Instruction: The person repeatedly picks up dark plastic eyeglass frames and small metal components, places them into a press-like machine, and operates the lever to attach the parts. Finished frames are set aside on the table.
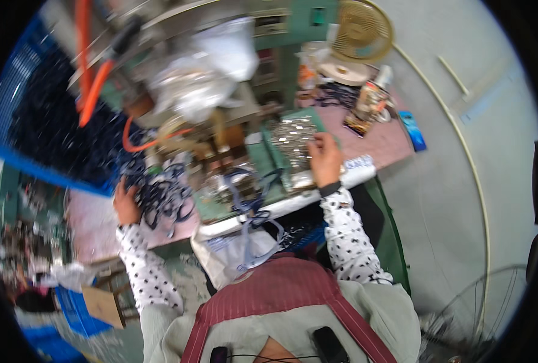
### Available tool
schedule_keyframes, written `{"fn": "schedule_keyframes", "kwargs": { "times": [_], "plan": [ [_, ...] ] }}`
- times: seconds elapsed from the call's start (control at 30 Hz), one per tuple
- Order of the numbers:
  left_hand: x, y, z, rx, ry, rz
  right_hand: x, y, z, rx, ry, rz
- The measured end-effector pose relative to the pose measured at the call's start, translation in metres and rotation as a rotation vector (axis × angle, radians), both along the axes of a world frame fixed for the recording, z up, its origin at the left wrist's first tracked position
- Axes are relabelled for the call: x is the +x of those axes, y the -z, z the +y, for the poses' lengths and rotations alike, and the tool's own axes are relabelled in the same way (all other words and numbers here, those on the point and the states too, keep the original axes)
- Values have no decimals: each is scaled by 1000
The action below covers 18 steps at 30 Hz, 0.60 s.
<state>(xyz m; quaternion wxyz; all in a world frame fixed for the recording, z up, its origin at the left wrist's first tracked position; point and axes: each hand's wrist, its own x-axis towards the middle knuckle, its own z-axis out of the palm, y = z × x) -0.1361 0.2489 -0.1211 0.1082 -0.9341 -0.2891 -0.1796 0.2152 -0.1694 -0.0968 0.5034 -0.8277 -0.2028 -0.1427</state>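
Note:
My left hand (126,203) is at the near left edge of a loose pile of dark blue and grey straps (165,196). Its fingers look apart, with the tips against the straps. To the right, my right hand (326,160) bends over a green tray of small shiny metal pieces (294,140). Its fingertips are curled together at the tray's right side; what they pinch, if anything, is too blurred to make out. Between the hands stands a bench machine (223,160) with metal fixtures. A blue-grey strap loop (254,215) hangs over the bench's front edge.
A large blue crate (45,169) full of dark straps rises at the left. Orange hoses (93,91) hang before the machine. Plastic bags (202,72) lie on it. At the back right are a tan fan (362,30) and a blue packet (412,130) on the pink tabletop (365,145).

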Motion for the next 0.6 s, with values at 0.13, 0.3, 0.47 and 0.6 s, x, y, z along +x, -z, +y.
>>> {"fn": "schedule_keyframes", "kwargs": {
  "times": [0.13,0.3,0.47,0.6],
  "plan": [
    [6,11,2,-242,81,-102,-5,-7,-2,71,-8,-11],
    [7,10,-5,43,58,3,-6,-14,2,25,-57,-109],
    [23,-14,-39,-98,-111,-419,-18,-35,20,54,-159,-162],
    [83,-110,-173,-107,380,-692,-58,-89,27,182,-403,79]
  ]
}}
